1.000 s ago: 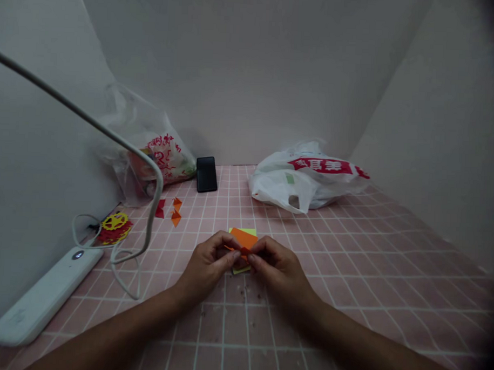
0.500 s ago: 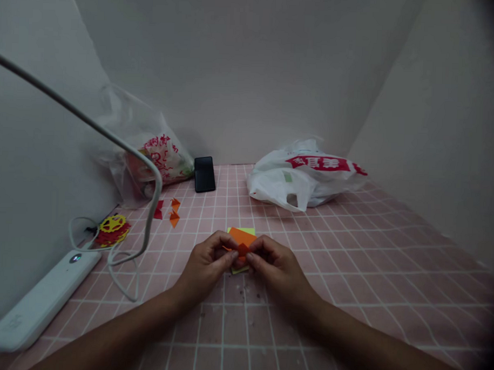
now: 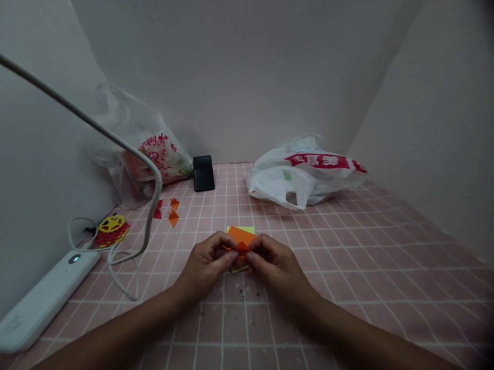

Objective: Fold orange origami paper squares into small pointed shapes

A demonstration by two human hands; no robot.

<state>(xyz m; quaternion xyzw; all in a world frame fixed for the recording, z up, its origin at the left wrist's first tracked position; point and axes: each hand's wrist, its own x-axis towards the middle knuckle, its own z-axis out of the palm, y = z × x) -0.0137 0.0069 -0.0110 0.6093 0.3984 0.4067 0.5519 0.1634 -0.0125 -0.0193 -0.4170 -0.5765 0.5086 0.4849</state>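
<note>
Between my left hand and my right hand is a small folded orange paper, pinched at its two sides by thumbs and fingers. Part of it is hidden behind the fingertips. Just beyond and under it lies a flat orange sheet, set askew on yellow paper whose edges show at top and bottom. Farther left are two small folded orange paper pieces, with a red paper piece beside them.
A white plastic bag sits at the back right, and a clear bag with red print at the back left. Beside that lies a black phone. A grey cable arches over the left side, above a white device and yellow-red cut-outs.
The view has shifted slightly. My fingers stay closed on the folded orange paper, which shows a little more of its pointed face between the fingertips than a second ago.
</note>
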